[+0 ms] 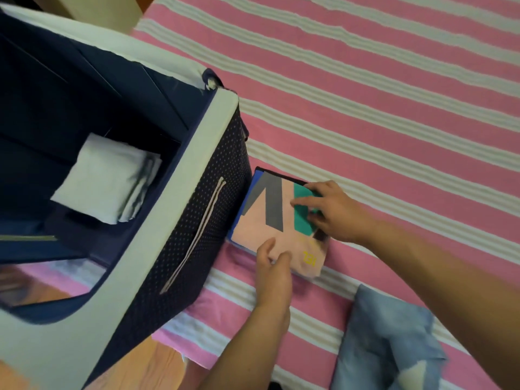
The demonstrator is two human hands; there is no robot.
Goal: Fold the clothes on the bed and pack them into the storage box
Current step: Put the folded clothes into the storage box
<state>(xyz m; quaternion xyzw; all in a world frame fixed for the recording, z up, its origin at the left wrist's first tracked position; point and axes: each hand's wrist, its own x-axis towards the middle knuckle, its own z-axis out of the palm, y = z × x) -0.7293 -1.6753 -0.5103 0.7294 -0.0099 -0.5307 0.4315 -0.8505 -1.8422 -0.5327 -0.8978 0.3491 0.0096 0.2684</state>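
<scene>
**Both hands on folded shirt beside storage box**

Folded shirt (277, 220) flat on the striped bed sheet (394, 108), just beside the dotted navy wall of the storage box (197, 192) — peach front with grey and teal shapes, blue edge along the box side, small yellow print near the lower corner. Left hand (274, 266) at the shirt's near edge, thumb on top and fingers curled at the hem, pinching the cloth. Right hand (334, 212) at the far right edge over the teal patch, fingers bent down onto the fabric and gripping the side of the fold. Shirt not lifted; lying on the sheet.

Box open at the top, white-trimmed rim, pale cord handle on the side facing the shirt. Inside, one folded white garment (104, 178) on the dark bottom — well below the rim, toward the near-left part of the interior. Crumpled light-blue denim garment (394, 342) on the sheet at lower right, unfolded, apart from the shirt and under the right forearm. Wooden floor visible at the lower left past the bed's edge.
</scene>
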